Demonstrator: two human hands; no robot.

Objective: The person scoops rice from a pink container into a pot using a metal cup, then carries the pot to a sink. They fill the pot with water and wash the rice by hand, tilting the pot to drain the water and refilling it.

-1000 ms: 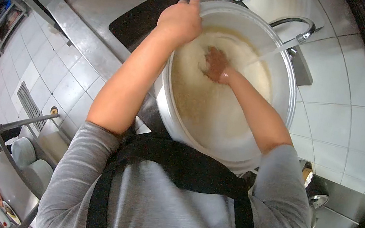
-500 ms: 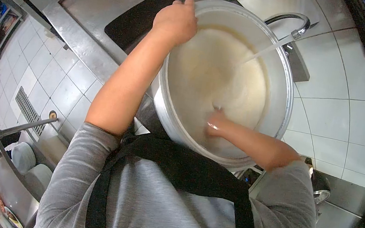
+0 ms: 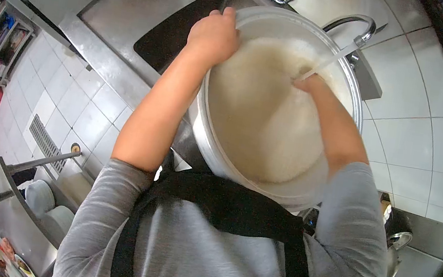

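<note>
1. While the left hand [image 3: 214, 37] steadies the large pot [image 3: 267, 24], the right hand [image 3: 308, 84] is dipped in its cloudy liquid [image 3: 259, 115]; the step in hand is judged to be stirring under running water.
2. Location: the pot stands in front of the person, beside the dark sink basin [image 3: 158, 43] and beneath the tap [image 3: 371, 28]. Its support is hidden.
3. Fingers: the left ones are curled over the rim, grasping it. The right ones are largely submerged; whether spread or clenched, I cannot tell.
4. Water: a stream [image 3: 331, 62] falls into the pot, meeting the liquid close to the right hand.
5. Next move, in my judgement: calls for a firm rim hold and a sweep clear of the wall, without splashing.
6. Change: half a second ago the right hand was at the pot's near side; it is now toward the far side. The left grip is unchanged.
</note>
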